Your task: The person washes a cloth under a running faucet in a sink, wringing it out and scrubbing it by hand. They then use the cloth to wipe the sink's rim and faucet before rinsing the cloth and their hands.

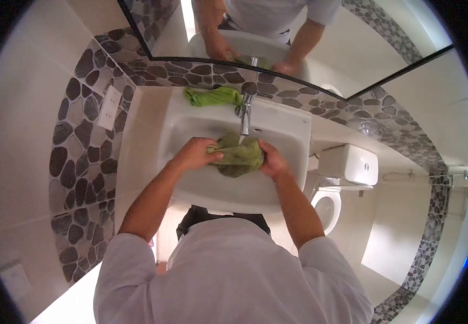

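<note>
A wet, dull green cloth is stretched between my two hands over the sink basin. My left hand pinches its left end, thumb on top. On the other side, my right hand grips the right edge with its fingers partly hidden behind the fabric. Water runs from the chrome faucet onto the middle of the cloth. A second, brighter green cloth lies bunched on the sink's back ledge, left of the faucet.
A black-framed mirror hangs above the sink and reflects the person's arms. A wall socket plate is on the left pebble-tiled wall. To the right stands a white toilet with its tank.
</note>
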